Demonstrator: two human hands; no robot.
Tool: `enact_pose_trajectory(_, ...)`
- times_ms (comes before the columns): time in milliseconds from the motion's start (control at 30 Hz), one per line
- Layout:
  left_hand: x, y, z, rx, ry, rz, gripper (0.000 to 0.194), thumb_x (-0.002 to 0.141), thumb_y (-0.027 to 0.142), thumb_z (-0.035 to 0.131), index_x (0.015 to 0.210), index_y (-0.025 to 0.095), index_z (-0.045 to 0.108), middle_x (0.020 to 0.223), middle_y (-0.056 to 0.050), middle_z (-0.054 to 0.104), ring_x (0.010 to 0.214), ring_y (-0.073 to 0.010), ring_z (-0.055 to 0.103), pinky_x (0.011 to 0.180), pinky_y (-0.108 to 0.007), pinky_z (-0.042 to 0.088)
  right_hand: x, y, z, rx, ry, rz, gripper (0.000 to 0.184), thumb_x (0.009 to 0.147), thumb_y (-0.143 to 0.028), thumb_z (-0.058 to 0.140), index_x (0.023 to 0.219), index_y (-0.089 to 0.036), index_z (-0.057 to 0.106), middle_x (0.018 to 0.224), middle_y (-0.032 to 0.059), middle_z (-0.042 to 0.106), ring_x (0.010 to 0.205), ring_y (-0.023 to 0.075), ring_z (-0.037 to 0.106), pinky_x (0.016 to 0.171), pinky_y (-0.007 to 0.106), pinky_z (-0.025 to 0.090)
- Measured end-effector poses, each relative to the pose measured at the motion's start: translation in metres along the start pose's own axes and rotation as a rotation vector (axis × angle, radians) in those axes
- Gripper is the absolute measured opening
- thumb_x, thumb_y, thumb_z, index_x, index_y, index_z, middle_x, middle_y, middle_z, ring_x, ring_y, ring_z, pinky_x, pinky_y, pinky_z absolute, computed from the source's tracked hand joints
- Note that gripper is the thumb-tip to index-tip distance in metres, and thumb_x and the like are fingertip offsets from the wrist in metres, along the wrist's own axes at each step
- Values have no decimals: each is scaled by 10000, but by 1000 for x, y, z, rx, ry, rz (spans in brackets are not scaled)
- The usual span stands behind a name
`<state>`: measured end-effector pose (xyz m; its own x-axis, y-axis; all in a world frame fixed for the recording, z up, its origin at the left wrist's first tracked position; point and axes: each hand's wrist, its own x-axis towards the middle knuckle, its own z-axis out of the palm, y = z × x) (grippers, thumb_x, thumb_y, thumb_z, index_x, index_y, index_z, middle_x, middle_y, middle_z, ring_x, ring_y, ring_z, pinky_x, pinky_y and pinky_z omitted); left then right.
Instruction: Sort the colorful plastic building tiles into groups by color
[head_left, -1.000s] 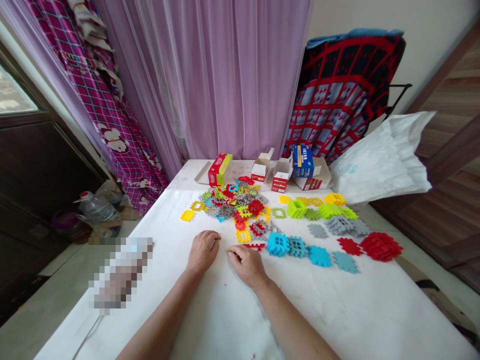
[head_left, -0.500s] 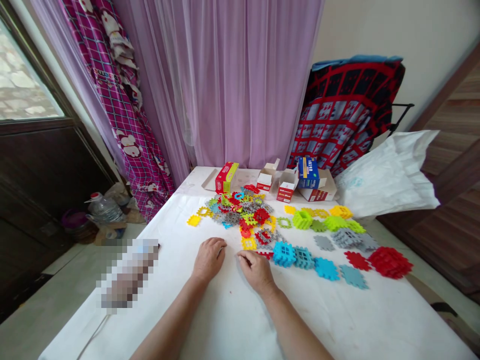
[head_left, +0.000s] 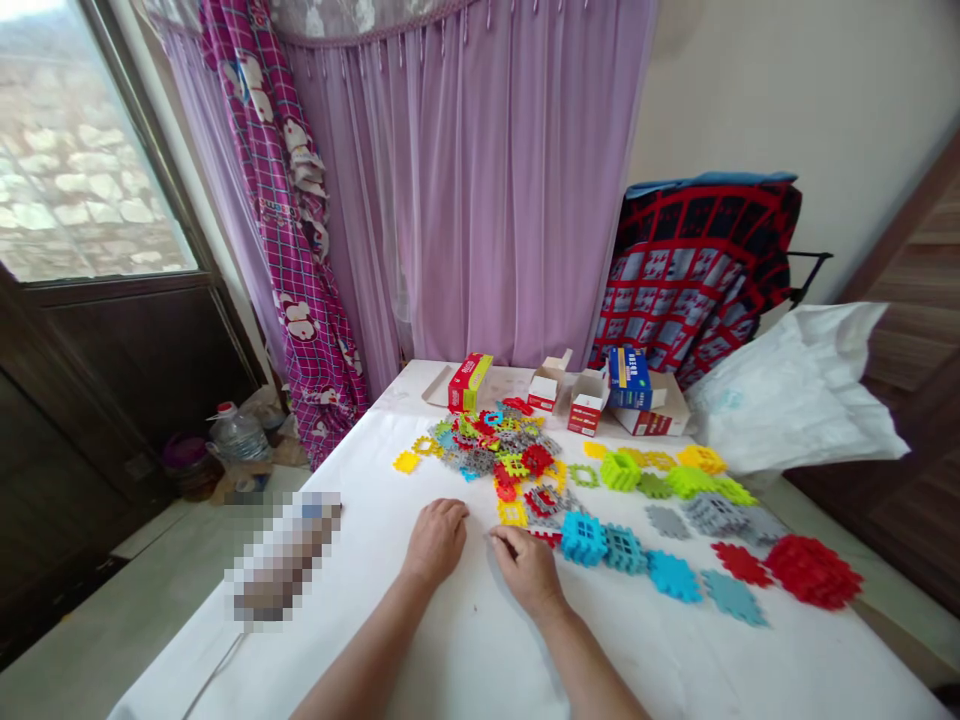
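Observation:
My left hand point(head_left: 439, 540) rests palm down on the white table point(head_left: 465, 650) with its fingers curled under; nothing shows in it. My right hand point(head_left: 529, 570) lies next to it, fingers bent into a loose pinch, and whatever is under the fingertips is hidden. Just beyond the right hand are a red toothed tile point(head_left: 546, 538) and a yellow square tile point(head_left: 512, 513). A blue cube of interlocked tiles point(head_left: 583, 537) stands to its right. Further back lies a mixed heap of coloured plastic tiles point(head_left: 495, 452).
Blue tiles point(head_left: 675, 576), grey tiles point(head_left: 709, 515), green pieces point(head_left: 621, 470) and a red built shape point(head_left: 814, 570) spread rightwards. Small cardboard boxes point(head_left: 469, 382) line the far edge. A white bag point(head_left: 795, 395) hangs over the right side. A water bottle point(head_left: 237, 437) stands on the floor at left.
The view has tilted upward, so the table and hands sit lower in the frame and more of the curtain and window shows. Both hands have stayed where they were on the table.

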<state>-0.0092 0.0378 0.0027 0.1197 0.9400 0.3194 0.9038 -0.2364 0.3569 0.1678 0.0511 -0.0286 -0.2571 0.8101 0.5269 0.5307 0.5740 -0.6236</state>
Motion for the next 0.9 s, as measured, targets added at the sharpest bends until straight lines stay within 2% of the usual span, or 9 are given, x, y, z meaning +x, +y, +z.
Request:
enact_pose_trajectory(200, -9, -8, 10, 3, 48, 61, 294, 839, 135, 481, 1078, 199, 640, 1179, -81, 670, 1148, -222, 573, 1016, -413, 447, -5, -2, 0, -14, 38, -48, 295, 868, -216, 423, 888, -216, 717, 847, 61, 744, 768, 173, 695, 725, 253, 532)
enact_pose_trajectory(467, -17, -4, 15, 139, 2, 3, 456, 893, 366, 509, 1320, 208, 512, 1404, -106, 530, 1322, -282, 448, 1091, -501, 364, -9, -5, -2, 12, 12, -54, 280, 861, -212, 441, 900, -205, 719, 862, 71, 747, 791, 186, 700, 746, 280, 542)
enact_pose_trajectory(900, -17, 6, 4, 168, -83, -41, 465, 914, 381, 484, 1343, 201, 490, 1443, -87, 492, 1346, -282, 412, 1117, -489, 315, -9, -7, -7, 74, -15, -24, 254, 844, -210, 474, 902, -216, 721, 849, 54, 747, 778, 180, 695, 734, 271, 542)
